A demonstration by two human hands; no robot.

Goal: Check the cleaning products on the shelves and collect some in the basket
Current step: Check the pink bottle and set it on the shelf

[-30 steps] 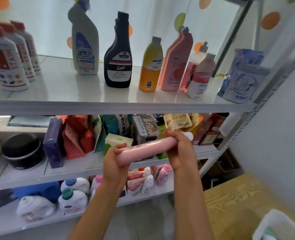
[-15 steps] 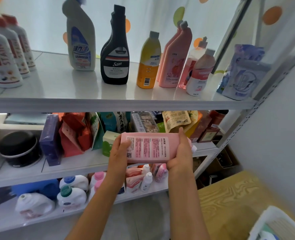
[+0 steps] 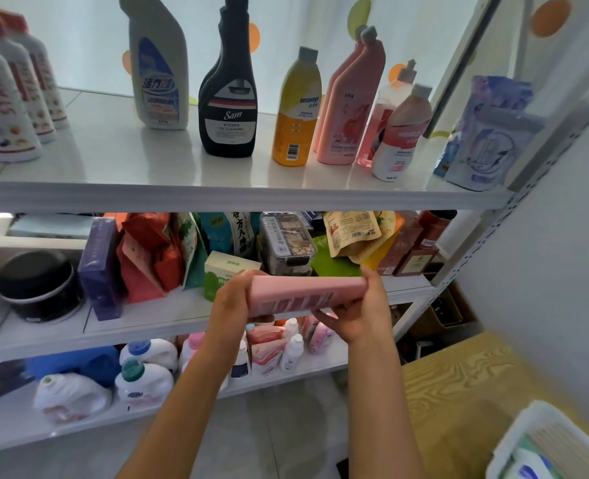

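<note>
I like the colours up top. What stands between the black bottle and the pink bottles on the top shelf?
In the head view, one yellow bottle stands between the black bottle and the pink bottles.

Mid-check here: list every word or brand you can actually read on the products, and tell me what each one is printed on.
"Sam KITCHEN OIL CLEANING": black bottle, top shelf.
"STAIN": red-capped white bottles, top shelf, left.
"seaways": yellow bottle, top shelf.
Pink bottle, held in the left hand and right hand: print too blurred to read.
Chinese lettering on the white angled-neck bottle and the middle-shelf packs: not legible.
</note>
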